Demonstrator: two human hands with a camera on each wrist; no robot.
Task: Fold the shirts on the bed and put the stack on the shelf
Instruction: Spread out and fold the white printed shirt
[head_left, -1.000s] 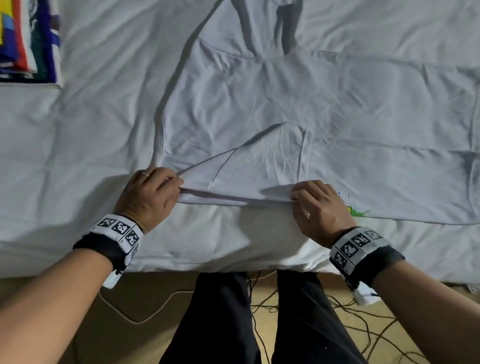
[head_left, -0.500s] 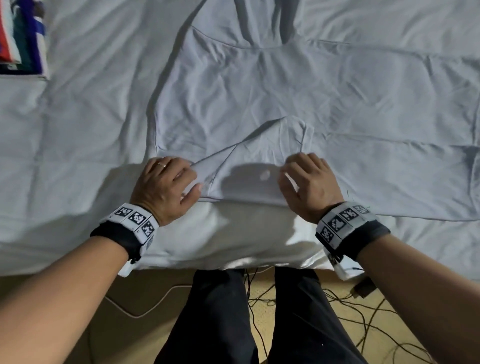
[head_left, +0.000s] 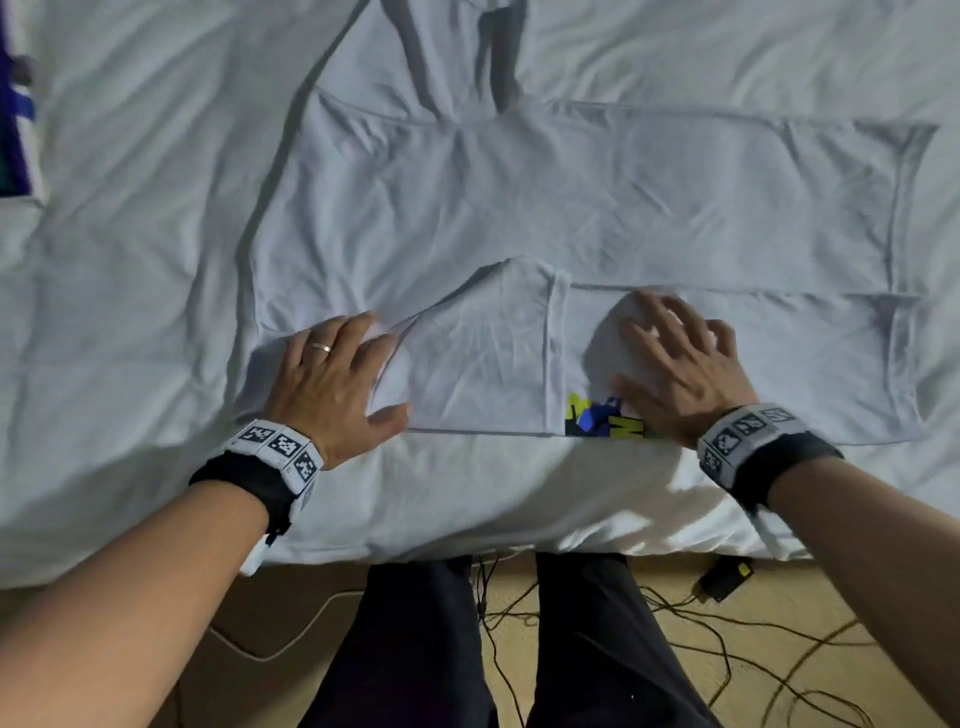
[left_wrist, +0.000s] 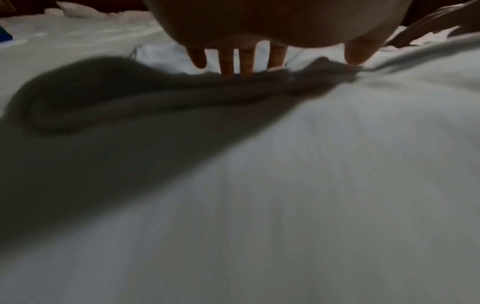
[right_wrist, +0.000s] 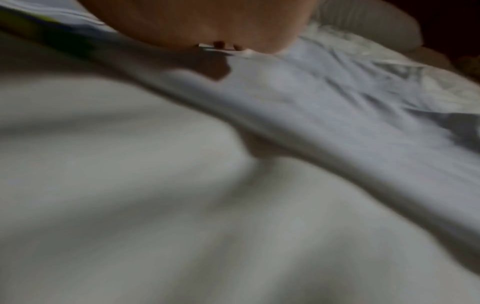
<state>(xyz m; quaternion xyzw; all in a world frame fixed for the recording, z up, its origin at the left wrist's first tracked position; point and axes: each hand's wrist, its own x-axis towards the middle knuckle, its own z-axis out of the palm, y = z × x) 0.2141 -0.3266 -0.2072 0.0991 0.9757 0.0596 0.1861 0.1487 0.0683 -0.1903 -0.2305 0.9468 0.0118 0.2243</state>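
Observation:
A white shirt (head_left: 597, 208) lies spread flat on the bed, its near sleeve (head_left: 478, 353) folded in over the body. A bright yellow and blue print (head_left: 597, 418) shows at the near edge. My left hand (head_left: 332, 374) lies flat with spread fingers on the shirt's near left corner. My right hand (head_left: 675, 358) presses flat on the folded near strip, fingers splayed. In the left wrist view my left hand's straight fingers (left_wrist: 236, 61) touch the cloth (left_wrist: 337, 144). The right wrist view is blurred; my right hand (right_wrist: 223, 46) lies low on the white shirt (right_wrist: 324, 98).
The white bed sheet (head_left: 130, 260) runs around the shirt, wrinkled. A stack of coloured folded clothes (head_left: 15, 130) sits at the far left edge. Below the bed's near edge are my dark trouser legs (head_left: 415, 649), loose cables (head_left: 701, 649) and a small black device (head_left: 724, 577) on the floor.
Both hands let go of the pinched sleeve edge and now lie flat on the shirt. The sleeve has been laid down inward. My right hand has moved to the right, baring the print.

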